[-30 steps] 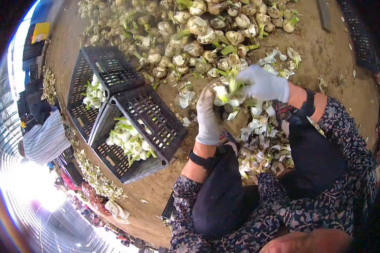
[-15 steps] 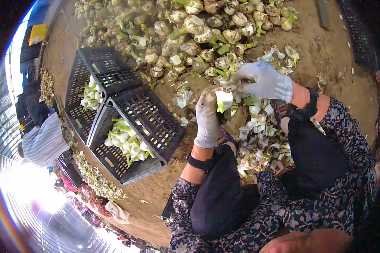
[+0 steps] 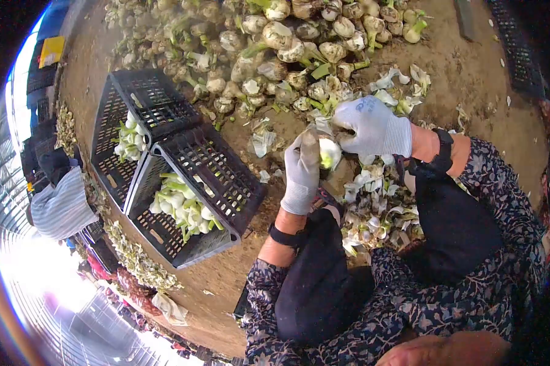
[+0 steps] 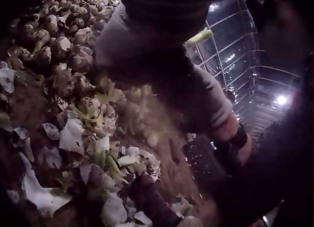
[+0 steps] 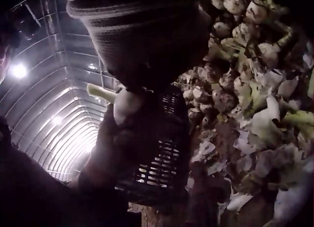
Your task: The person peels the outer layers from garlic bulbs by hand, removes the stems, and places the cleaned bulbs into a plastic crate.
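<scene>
In the head view a white bulb [image 3: 330, 154] with a green tint sits between the two gloved hands. The left hand [image 3: 302, 171] grips it from its left side, fingers curled round it. From the upper right, the right hand [image 3: 374, 128] has its fingers curled at the bulb's edge; what its fingertips pinch is hidden. The right wrist view shows the pale bulb [image 5: 128, 105] with its green stem [image 5: 100, 93] pointing left, beneath the dark right hand [image 5: 142, 40]. In the left wrist view a stem [image 4: 200, 36] sticks out past the shadowed left hand [image 4: 142, 45].
A heap of unpeeled bulbs [image 3: 278, 35] lies beyond the hands. Two black crates [image 3: 211, 177] at the left hold peeled bulbs [image 3: 182, 204]. Peeled skins [image 3: 372, 226] cover the ground between the person's legs. Another person in a striped top [image 3: 63, 204] is at far left.
The right hand first moved up off the bulb, then came back down against it. The bulb has turned in the left hand, its green-tinted side now facing the head camera.
</scene>
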Available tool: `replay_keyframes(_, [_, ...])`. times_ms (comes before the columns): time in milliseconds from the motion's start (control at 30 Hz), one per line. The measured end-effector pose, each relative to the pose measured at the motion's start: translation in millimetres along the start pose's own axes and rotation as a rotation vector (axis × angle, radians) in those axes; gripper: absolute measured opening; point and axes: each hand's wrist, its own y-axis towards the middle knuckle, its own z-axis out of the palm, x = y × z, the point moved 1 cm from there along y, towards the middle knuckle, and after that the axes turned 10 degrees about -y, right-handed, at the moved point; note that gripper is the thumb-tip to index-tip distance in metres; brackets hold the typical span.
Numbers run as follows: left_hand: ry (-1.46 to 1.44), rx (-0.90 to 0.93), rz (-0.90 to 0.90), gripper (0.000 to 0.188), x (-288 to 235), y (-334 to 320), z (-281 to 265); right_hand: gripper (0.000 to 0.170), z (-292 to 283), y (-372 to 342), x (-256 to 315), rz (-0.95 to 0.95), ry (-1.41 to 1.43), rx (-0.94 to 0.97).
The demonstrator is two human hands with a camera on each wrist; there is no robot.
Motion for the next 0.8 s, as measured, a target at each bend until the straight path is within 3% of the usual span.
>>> replay_keyframes(33, [-0.049,0.002,-0.073,0.051,-2.3,-1.6,1.3,0.023,1.5,1.2,-1.5,0.024,0.085,0.019])
replay_keyframes(133, [-0.112,-0.07,-0.042,0.057,-0.1,-1.2,3.7,0.023,1.4,4.5,-16.0,0.128,0.321,0.018])
replay_keyframes(167, [-0.026,-0.056,-0.125,0.054,-2.8,-1.5,1.0,0.026,-0.3,2.2,-17.3,0.116,0.455,0.015])
replay_keyframes(300, [-0.109,-0.094,-0.008,0.056,8.6,6.1,0.1,0.025,-5.2,-9.1,2.9,-0.041,0.093,-0.099])
replay_keyframes(400, [0.028,-0.161,0.066,0.058,14.3,5.0,1.9,0.023,-2.1,-9.2,11.7,-0.016,-0.046,-0.118])
replay_keyframes(533, [-0.016,-0.139,-0.123,0.059,13.1,0.1,1.1,0.024,0.0,-3.9,7.0,-0.03,-0.082,-0.023])
replay_keyframes(733, [-0.167,0.066,-0.079,0.068,7.6,12.3,-0.3,0.015,0.5,1.0,-11.0,0.307,0.784,0.138])
replay_keyframes(800, [-0.625,0.062,-0.28,0.051,8.2,14.8,-7.0,0.018,-5.7,0.3,-6.5,0.329,0.759,0.14])
